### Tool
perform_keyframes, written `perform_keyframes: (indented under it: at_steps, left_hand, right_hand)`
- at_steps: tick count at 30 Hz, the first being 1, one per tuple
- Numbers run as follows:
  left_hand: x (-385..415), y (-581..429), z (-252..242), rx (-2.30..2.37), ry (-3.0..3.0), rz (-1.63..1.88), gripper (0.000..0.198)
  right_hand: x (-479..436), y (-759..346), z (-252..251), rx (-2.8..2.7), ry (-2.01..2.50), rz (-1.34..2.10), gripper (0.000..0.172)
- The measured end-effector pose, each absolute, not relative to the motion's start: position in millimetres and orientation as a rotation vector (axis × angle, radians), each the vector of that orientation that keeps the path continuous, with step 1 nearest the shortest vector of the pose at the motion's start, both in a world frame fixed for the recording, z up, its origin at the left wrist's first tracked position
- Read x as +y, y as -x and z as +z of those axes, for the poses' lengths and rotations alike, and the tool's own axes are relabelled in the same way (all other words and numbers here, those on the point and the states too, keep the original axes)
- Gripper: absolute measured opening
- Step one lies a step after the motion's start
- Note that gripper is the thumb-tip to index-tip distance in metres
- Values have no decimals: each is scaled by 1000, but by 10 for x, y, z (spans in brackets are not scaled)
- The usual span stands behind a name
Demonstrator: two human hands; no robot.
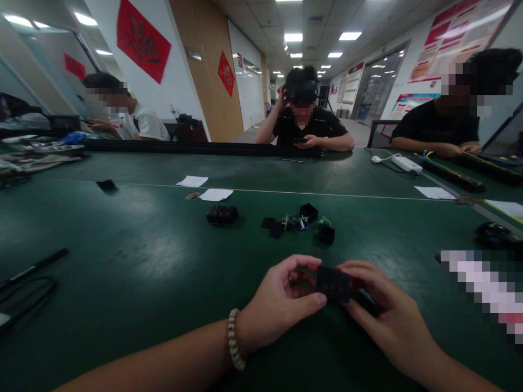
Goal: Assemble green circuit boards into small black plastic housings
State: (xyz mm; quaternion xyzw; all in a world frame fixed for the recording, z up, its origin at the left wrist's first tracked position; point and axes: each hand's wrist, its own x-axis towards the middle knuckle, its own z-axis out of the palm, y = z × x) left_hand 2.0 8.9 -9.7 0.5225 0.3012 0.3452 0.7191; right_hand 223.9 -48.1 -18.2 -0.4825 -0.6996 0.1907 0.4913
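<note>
Between my two hands is a small black box-shaped case [333,284], tilted, with faint round marks on the side toward me. My left hand [281,296], with a beaded bracelet on its wrist, grips the left edge between thumb and fingers. On the opposite edge, my right hand [382,305] pinches the case with thumb and fingertips. Beyond my hands lie an open black housing [309,212], another black housing [327,234], flat black pieces [275,229] and small green circuit parts [302,222]. Two closed black cases [221,214] sit side by side farther left.
A green table [134,261] spreads around me. Paper sheets [217,194] lie along its seam, a black cable [36,288] at the left. At the right are a white power adapter [406,164] and a black object [495,235]. Several people sit across the table, one holding a phone [300,140].
</note>
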Motion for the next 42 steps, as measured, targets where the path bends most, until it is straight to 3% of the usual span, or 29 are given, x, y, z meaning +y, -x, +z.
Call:
perform_keyframes:
  at_steps: [42]
  left_hand:
    - [89, -22, -71, 768, -1200, 690, 51]
  right_hand:
    - [-504, -2191, -134, -1697, 1177, 471, 39]
